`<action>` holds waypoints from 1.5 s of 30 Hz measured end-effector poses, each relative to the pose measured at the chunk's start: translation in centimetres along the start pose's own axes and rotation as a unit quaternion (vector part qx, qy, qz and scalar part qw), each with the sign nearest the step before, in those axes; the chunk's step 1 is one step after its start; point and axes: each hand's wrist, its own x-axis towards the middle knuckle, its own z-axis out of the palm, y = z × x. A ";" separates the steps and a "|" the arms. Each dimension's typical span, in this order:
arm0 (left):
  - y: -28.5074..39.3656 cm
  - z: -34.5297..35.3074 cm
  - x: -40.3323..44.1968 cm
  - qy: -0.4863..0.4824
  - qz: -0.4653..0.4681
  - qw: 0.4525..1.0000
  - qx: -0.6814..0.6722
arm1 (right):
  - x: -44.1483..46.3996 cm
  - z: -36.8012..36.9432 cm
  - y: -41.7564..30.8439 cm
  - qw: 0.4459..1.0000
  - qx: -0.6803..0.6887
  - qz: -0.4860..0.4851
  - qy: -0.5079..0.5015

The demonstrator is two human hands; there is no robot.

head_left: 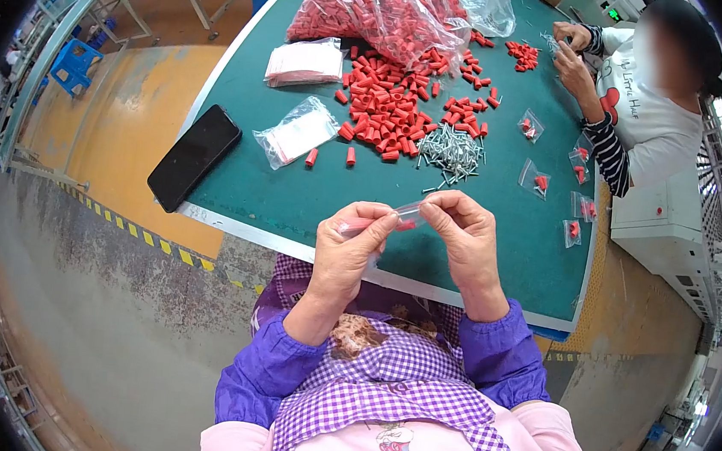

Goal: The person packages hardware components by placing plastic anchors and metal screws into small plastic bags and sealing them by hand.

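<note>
Left grip [345, 246], right grip [466, 236]: clear bag [408, 213] pinched by both; filled bags [537, 181] set at two o'clock, red caps [379, 111] unbagged at twelve.

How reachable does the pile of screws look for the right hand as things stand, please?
Probably yes: the pile of screws lies just beyond the right hand, with only green tabletop and stray screws between. That hand pinches a small clear bag, so it may need to let go first.
</note>
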 end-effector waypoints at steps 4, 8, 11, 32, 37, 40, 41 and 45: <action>0.2 0.5 0.0 -0.003 -0.032 0.998 -0.056 | -0.2 0.3 0.4 0.999 -0.036 -0.034 0.015; 0.3 0.7 0.0 0.008 -0.013 1.000 0.015 | -0.3 0.3 0.5 0.997 -0.069 -0.040 -0.008; 0.0 0.7 -0.2 -0.009 0.001 1.000 0.024 | -0.7 0.3 0.9 0.988 -0.137 -0.072 0.016; -1.6 0.1 1.4 -0.079 -0.084 0.960 -0.257 | -1.4 -7.0 -5.7 0.706 -0.611 -0.256 0.249; -1.9 0.8 1.0 -0.068 -0.076 0.958 -0.267 | -2.2 -4.6 -2.2 0.949 -0.303 -0.006 0.091; -1.7 1.3 0.7 -0.055 -0.050 0.966 -0.247 | -2.1 -0.5 0.4 0.983 -0.069 0.167 -0.021; -1.6 1.4 0.5 -0.053 -0.049 0.967 -0.245 | -2.0 0.2 0.6 0.978 -0.091 0.182 -0.038; -1.5 1.1 0.3 -0.076 -0.051 0.964 -0.251 | -1.8 1.5 1.6 0.991 -0.059 0.119 0.008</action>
